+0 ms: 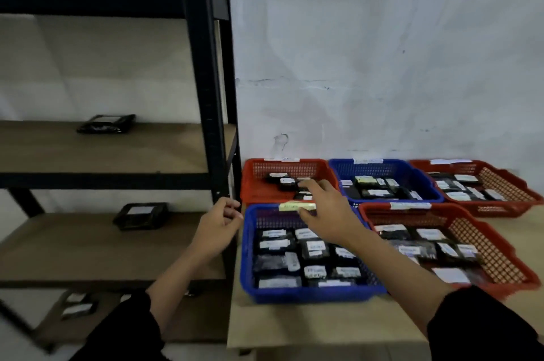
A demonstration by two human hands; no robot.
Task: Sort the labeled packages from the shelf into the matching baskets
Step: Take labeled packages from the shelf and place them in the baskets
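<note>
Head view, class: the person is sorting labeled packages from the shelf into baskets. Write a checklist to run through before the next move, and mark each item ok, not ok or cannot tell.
1. Right hand free of any package: cannot tell; it reaches over the far left red basket, fingers at the packages there.
2. Left hand free: ok, loosely curled, holding nothing.
3. Packages left on the shelf: ok, one on the upper board, one on the middle board.
4. Basket tags readable: cannot tell, blurred.
5. Near blue basket has room: not ok, floor covered.

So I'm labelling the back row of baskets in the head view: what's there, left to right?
Red basket → blue basket → second red basket.
</note>
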